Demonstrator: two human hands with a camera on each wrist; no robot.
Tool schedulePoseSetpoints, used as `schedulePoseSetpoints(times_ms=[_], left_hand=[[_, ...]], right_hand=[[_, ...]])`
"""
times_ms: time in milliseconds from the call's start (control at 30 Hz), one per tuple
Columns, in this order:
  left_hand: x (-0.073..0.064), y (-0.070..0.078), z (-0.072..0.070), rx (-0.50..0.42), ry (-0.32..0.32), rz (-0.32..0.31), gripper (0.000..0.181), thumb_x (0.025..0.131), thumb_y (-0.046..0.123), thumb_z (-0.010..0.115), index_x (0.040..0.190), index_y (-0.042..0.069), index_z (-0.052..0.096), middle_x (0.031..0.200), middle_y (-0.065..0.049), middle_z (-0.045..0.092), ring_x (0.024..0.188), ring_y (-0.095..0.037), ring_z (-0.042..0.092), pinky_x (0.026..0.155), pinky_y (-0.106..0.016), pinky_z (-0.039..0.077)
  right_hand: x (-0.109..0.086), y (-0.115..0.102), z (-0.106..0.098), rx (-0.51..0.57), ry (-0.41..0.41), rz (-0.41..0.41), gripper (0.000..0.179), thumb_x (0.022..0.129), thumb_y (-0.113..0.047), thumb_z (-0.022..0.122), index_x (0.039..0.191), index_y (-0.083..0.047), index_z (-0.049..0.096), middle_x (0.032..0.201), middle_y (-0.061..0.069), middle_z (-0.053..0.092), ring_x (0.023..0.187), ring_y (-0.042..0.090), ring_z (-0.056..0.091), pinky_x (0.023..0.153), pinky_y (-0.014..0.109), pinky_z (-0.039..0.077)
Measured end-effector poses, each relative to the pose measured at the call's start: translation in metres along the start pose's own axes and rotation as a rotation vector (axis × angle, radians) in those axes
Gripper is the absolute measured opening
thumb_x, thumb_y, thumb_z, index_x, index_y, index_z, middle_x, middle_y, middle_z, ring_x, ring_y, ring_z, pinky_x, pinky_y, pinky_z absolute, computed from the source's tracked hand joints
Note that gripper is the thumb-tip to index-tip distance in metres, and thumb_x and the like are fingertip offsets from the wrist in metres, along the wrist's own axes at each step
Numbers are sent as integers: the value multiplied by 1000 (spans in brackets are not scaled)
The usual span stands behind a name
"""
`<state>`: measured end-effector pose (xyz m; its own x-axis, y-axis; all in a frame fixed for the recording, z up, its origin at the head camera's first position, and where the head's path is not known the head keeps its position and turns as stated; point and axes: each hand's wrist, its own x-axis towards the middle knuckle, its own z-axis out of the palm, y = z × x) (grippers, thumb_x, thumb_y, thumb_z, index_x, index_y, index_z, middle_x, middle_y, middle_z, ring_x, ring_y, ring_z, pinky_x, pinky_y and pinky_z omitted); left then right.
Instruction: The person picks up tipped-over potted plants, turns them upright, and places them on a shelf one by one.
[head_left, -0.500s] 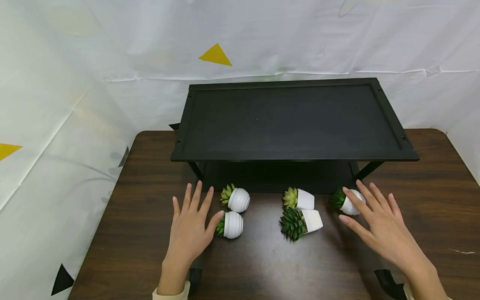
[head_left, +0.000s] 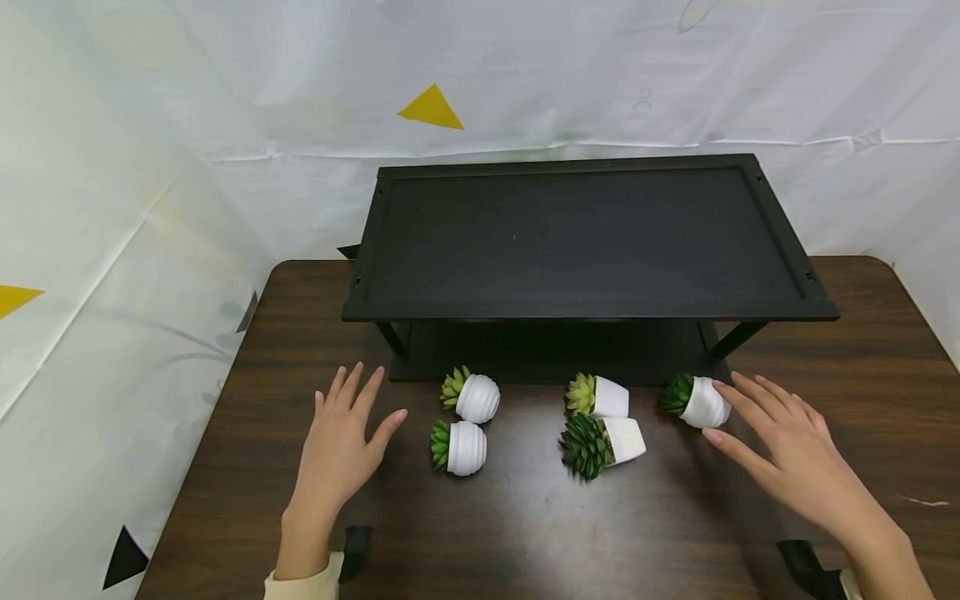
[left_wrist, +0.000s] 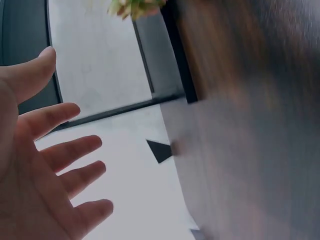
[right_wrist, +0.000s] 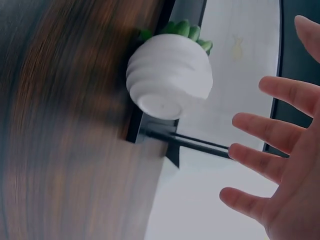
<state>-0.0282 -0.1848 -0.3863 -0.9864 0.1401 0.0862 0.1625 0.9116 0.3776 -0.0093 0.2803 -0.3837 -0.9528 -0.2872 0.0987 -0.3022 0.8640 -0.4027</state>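
Up in the head view, the black upper board (head_left: pixel 588 237) covers the back of the lower board (head_left: pixel 547 354), and the bottom edge slices through the left sleeve (head_left: pixel 303 585). Over in the left wrist view, the top edge clips a succulent (left_wrist: pixel 136 7) while the wooden tabletop (left_wrist: pixel 240 125) smears into blur.

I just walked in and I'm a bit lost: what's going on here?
A person has both bare hands over a brown table, neither holding anything. The right hand is open beside the rightmost potted plant, its fingers apparently clear of the pot. The left hand, also open, is to the left of two plants in ribbed white pots. Two more plants lie between. All five are on their sides in front of a black shelf.
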Motion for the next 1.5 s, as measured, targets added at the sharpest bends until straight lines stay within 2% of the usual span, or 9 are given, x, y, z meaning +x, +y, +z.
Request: schedulePoseSetpoints(times_ms=[167,267,433,567,733,867,1033,1333,1500], left_hand=[[5,-10,-12,-165,-14,-92,60,91,38,54,137,3,39,138,-23,35,129,-40,28,99,-60,25],[11,-15,-21,-267,2,-141,59,92,39,52,136,2,40,137,-21,39,126,-40,35,97,-58,30],[25,-19,-36,-401,82,-189,54,92,39,52,131,2,47,129,-19,49,119,-37,44,95,-53,36],[35,-16,-46,-522,155,-212,46,92,35,54,127,4,52,121,-16,55,113,-31,51,94,-47,40],[45,-7,-57,-645,187,-281,43,92,36,55,124,8,56,117,-11,57,109,-22,52,92,-38,40],[52,-1,-62,-683,211,-323,40,91,34,55,123,9,57,114,-8,58,104,-16,53,87,-30,42],[60,2,-67,-716,238,-328,34,92,28,56,119,8,60,107,-8,59,91,-10,57,80,-22,45],[70,7,-71,-741,225,-369,31,89,24,61,112,3,62,98,-6,61,81,-7,61,78,-22,49],[72,6,-71,-774,227,-383,28,88,19,63,109,1,62,88,1,63,76,-6,62,73,-21,50]], right_hand=[[-1,6,-1,13,37,-5,58,84,-28,67,132,-5,45,131,24,41,122,46,32,84,72,20],[0,11,0,23,66,-24,57,81,-25,69,129,-2,47,127,27,45,114,49,38,81,71,24],[-1,17,0,52,98,-37,54,80,-20,71,125,2,50,122,30,48,108,51,41,81,71,27],[-4,19,0,81,94,-13,52,81,-18,70,124,3,49,121,31,48,108,52,41,84,70,27],[-5,22,0,87,76,5,51,82,-17,69,124,4,49,120,32,48,108,53,40,84,68,29],[-5,23,-2,88,68,16,51,83,-17,68,125,5,48,120,32,48,108,52,41,83,66,30],[-6,24,-4,100,39,57,52,86,-20,65,127,6,46,121,32,48,108,52,40,83,65,31],[-8,29,-7,108,-16,150,54,88,-26,63,127,6,45,121,32,47,108,53,40,80,64,32],[-7,28,-10,116,-26,154,54,88,-26,63,128,6,45,121,31,47,107,53,42,77,63,35]])
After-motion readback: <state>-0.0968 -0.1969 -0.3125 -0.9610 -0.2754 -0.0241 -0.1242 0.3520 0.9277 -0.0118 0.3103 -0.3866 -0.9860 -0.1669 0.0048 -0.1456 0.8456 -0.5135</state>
